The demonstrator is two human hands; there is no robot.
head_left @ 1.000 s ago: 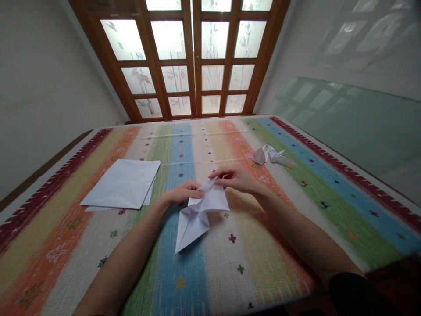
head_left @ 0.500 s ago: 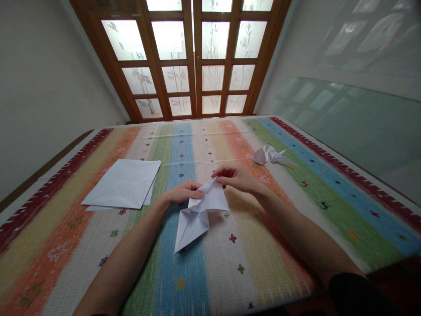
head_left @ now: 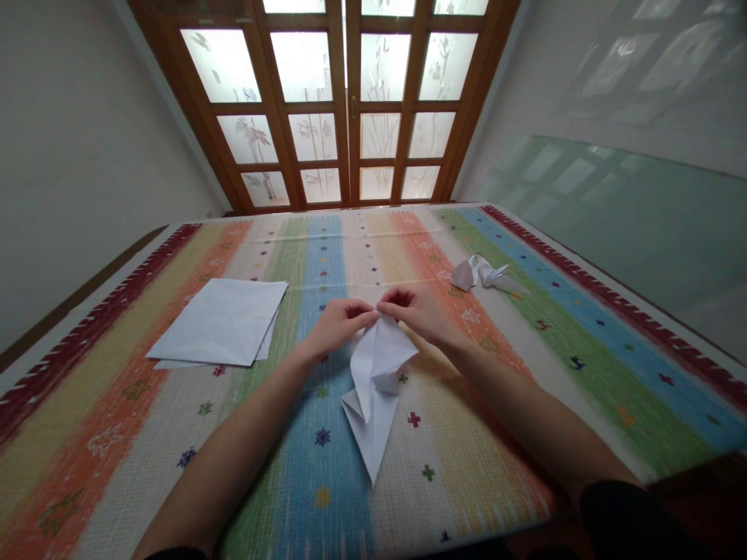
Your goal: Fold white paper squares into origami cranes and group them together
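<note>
A partly folded sheet of white origami paper (head_left: pixel 382 362) is held over the middle of the table, its long point aimed toward me and a small flap sticking out on its left. My left hand (head_left: pixel 341 323) pinches the far tip between thumb and fingers. Close beside it, my right hand (head_left: pixel 412 307) pinches the same tip from the right. The two thumbs nearly meet there, and the fingertips hide the very end of the paper.
A stack of white paper sheets (head_left: pixel 219 323) lies to the left. At the right rear sits a folded white paper figure (head_left: pixel 482 274). A striped cloth (head_left: pixel 490 482) covers the table; beyond it are wooden glass-paned doors (head_left: pixel 350 117).
The folded paper has turned so its near point swings right and toward me. My left hand has moved from the paper's left side up to the far tip, next to my right hand.
</note>
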